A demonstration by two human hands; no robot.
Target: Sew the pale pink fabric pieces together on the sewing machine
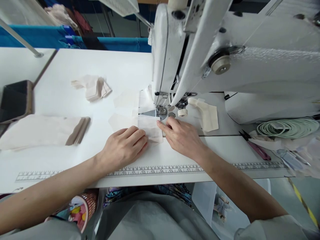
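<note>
A thin white fabric piece (pixel 150 128) lies on the table just in front of the presser foot (pixel 161 111) of a white sewing machine (pixel 165 50). My left hand (pixel 126 145) rests on the fabric's left part, its fingers curled together over the edge. At the fabric's right edge is my right hand (pixel 183 138), index finger stretched out and touching the cloth by the foot, the other fingers bent under. Whether the right hand pinches anything is hidden. A cream fabric piece (pixel 208 115) lies right of the needle area.
Fabric stacks (pixel 42 131) and a small folded pile (pixel 92 87) lie at left, near a dark box (pixel 16 100). Scissors (pixel 257 146) and a green cord coil (pixel 287 128) are at right. A ruler strip (pixel 155 171) runs along the front edge.
</note>
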